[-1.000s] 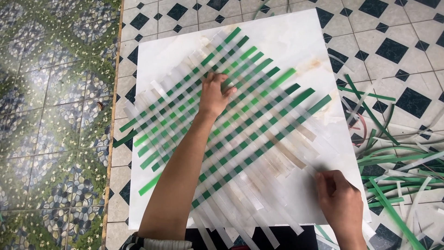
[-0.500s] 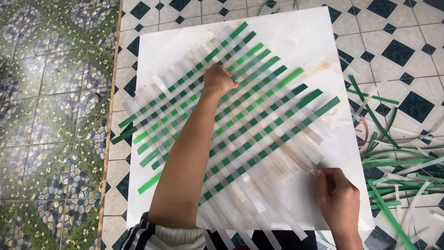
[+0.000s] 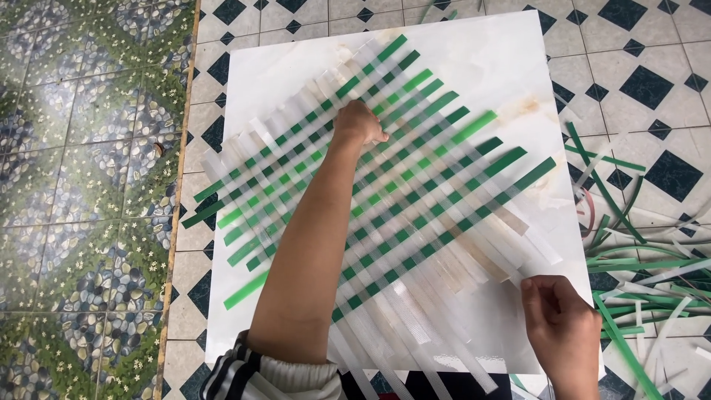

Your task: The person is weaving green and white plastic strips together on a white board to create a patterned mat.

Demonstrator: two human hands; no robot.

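Note:
A flat weave of green and translucent white strips lies diagonally on a white square board. My left hand reaches across and presses down on the weave near its upper middle, fingers curled on the strips. My right hand is at the board's lower right edge, pinching the end of a white strip that runs out of the weave.
A loose heap of green and white strips lies on the tiled floor right of the board. Black-and-white floor tiles surround the board. A pebble-pattern floor lies to the left.
My left hand has slid a little further up the weave. My right hand stays at the lower right edge on a white strip end.

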